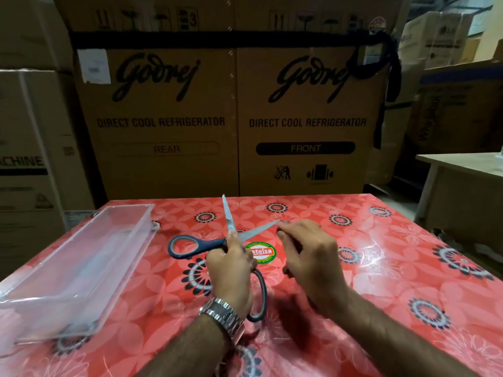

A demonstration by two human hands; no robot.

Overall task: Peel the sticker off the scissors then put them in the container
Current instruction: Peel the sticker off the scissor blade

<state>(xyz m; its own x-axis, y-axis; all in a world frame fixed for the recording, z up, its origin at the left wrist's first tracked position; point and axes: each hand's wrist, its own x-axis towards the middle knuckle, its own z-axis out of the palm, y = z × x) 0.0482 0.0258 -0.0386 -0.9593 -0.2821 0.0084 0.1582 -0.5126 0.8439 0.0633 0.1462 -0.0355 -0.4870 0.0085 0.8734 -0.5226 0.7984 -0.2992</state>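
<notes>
Head view. Blue-handled steel scissors [211, 244] are held spread wide above a table covered in red floral plastic cloth [386, 270], at the centre of the frame. One blade points up toward the top of the frame and the other slants to the upper right. One handle loop extends left and the other lies toward the bottom of the frame, partly under the left wrist.

The left hand [231, 270] grips the scissors at the pivot, fingers curled round the crossing of the blades and handles. A metal wristwatch [223, 317] sits on that wrist. The right hand [307, 254], fingers curled, pinches at the tip of the slanting blade. A sticker on the blade cannot be made out there.

A round green-and-red label [260, 252] shows between the two hands, just below the slanting blade. Whether it is stuck to the cloth cannot be told.

A clear rectangular plastic container [128, 206] stands on the table at the left of the frame, well apart from the scissors. Printed brown cardboard cartons [163, 118] fill the background.
</notes>
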